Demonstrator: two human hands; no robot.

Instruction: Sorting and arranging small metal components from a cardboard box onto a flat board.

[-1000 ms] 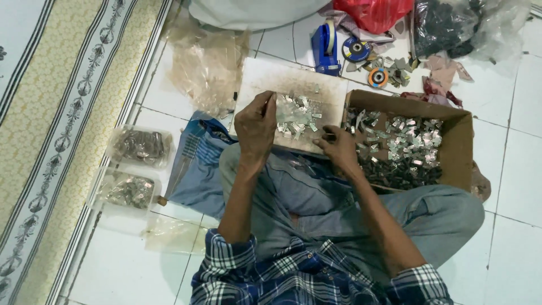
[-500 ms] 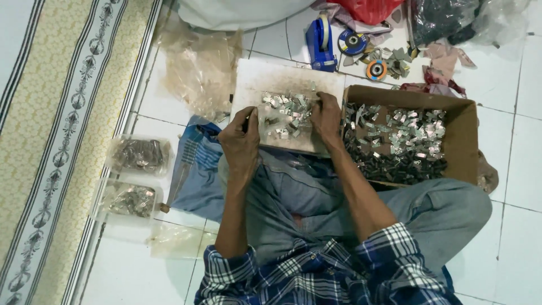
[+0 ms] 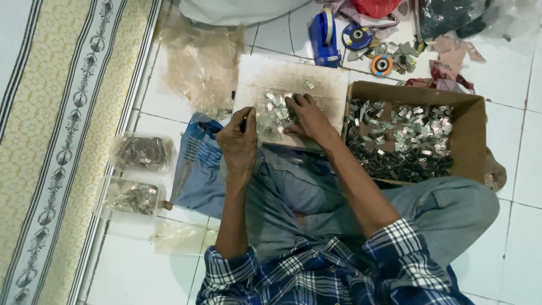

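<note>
Right hand (image 3: 305, 116) spread flat on small shiny metal clips (image 3: 272, 113) atop white board (image 3: 293, 73); left hand (image 3: 240, 138) closed, pinching something unclear. Sorting step; next pick needs fingertip pinch.

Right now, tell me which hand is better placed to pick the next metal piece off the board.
Right hand, probably: its fingers lie spread on the small metal pieces on the white board. The left hand is closed at the board's near edge.
</note>
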